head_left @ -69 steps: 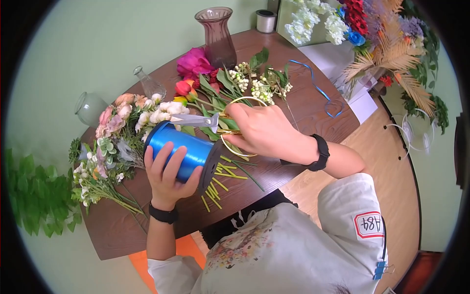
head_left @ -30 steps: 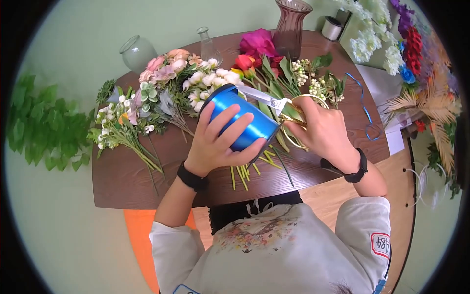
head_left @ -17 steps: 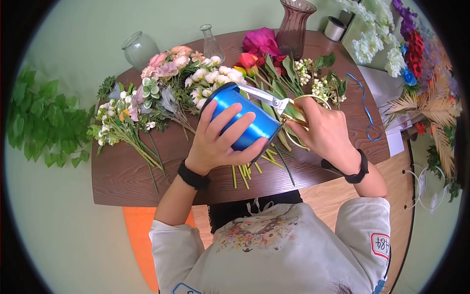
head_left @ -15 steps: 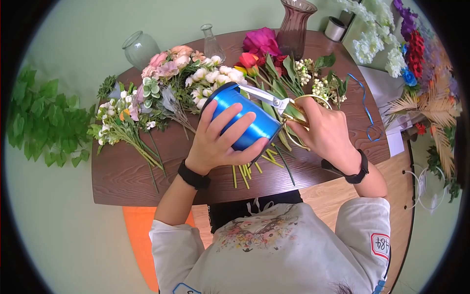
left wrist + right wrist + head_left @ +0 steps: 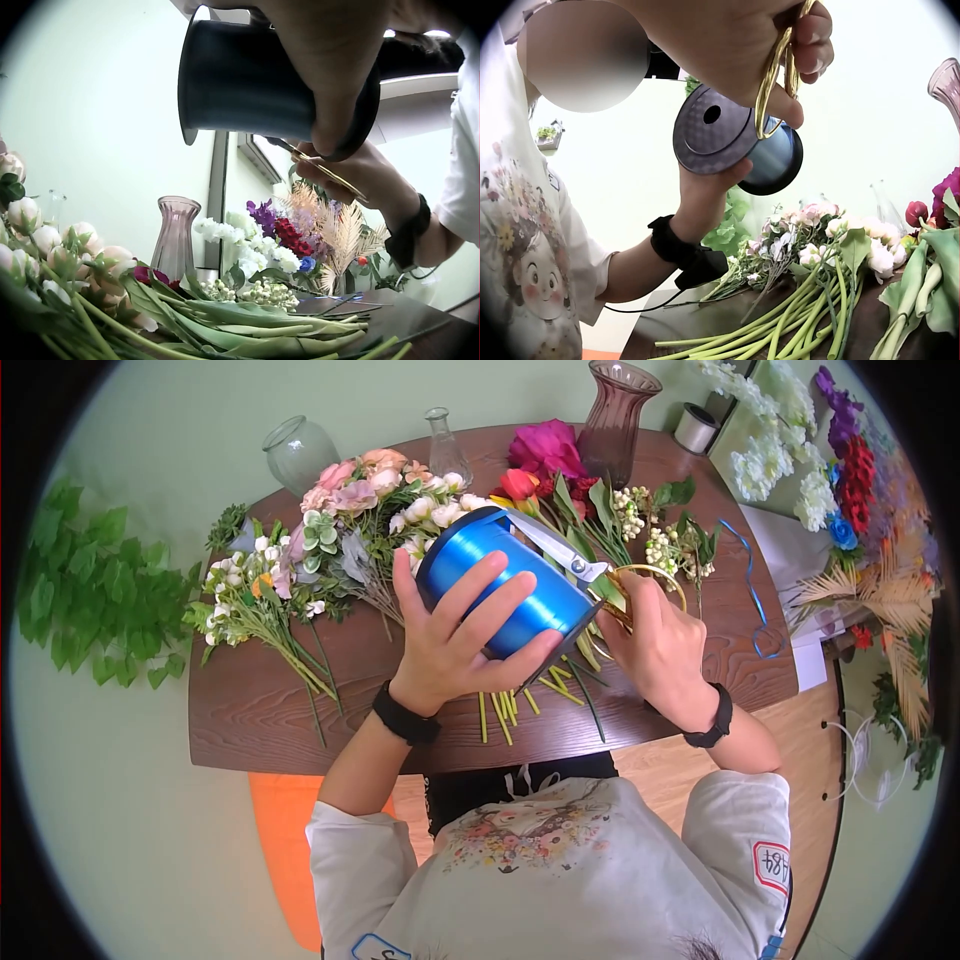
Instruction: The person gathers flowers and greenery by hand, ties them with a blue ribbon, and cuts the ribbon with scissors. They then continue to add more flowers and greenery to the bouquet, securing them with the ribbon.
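My left hand [image 5: 440, 650] holds up a spool of blue ribbon [image 5: 555, 600] over the table, fingers spread around its side. The spool is tilted, and its dark end disc [image 5: 697, 139] shows in the right wrist view. Gold-handled scissors [image 5: 585, 568] are gripped in my right hand [image 5: 660, 650], with its fingers at the loops. Their silvery blades lie along the spool's far side, by the upper rim. From the left wrist the blade tips are hidden behind the spool. Below the hands lie cut green stems [image 5: 497, 720] of the flowers.
Pink and white flowers [image 5: 350, 495] lie on the dark wooden table [image 5: 250, 715], with a magenta bloom [image 5: 548, 448] further right. Two clear glass vases and a purple vase [image 5: 615, 420] stand at the back. A loose blue ribbon [image 5: 750, 575] curls at the right.
The head view has turned, so the table appears further right and rotated. My right hand has shifted slightly closer to the spool, its wrist turning. Both hands keep their holds.
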Demonstrator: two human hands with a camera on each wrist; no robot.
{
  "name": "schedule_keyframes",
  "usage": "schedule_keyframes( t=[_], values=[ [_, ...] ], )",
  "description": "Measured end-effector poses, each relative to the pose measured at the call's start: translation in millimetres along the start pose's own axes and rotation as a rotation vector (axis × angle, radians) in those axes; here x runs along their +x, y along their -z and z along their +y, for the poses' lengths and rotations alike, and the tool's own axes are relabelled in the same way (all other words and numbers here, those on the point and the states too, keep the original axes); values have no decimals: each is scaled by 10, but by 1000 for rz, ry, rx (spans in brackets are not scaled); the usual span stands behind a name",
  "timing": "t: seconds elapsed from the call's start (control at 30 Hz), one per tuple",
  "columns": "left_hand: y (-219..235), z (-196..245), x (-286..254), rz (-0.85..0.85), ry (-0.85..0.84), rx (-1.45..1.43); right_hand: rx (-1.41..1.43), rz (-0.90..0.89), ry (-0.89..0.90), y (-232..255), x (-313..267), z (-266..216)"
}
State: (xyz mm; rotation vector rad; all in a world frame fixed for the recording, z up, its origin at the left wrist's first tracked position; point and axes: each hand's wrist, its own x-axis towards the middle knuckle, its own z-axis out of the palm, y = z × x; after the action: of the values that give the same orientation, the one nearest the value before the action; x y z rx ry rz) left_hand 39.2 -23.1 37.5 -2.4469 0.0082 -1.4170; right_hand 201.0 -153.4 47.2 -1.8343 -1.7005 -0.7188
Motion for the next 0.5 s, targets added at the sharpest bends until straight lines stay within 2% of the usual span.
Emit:
schedule_keyframes(
  t=[0.17,0.27,0.33,0.5],
  values=[
    [-41,87,72,86,107,-69,19,75,-64,-114,-14,-13],
    [-22,181,175,57,152,15,48,96,-103,-170,2,-56],
    [-4,244,256,-25,265,20,68,116,-110,-239,2,-46],
    [-24,310,362,-66,274,60,57,119,-129,-255,26,-24]
  ],
)
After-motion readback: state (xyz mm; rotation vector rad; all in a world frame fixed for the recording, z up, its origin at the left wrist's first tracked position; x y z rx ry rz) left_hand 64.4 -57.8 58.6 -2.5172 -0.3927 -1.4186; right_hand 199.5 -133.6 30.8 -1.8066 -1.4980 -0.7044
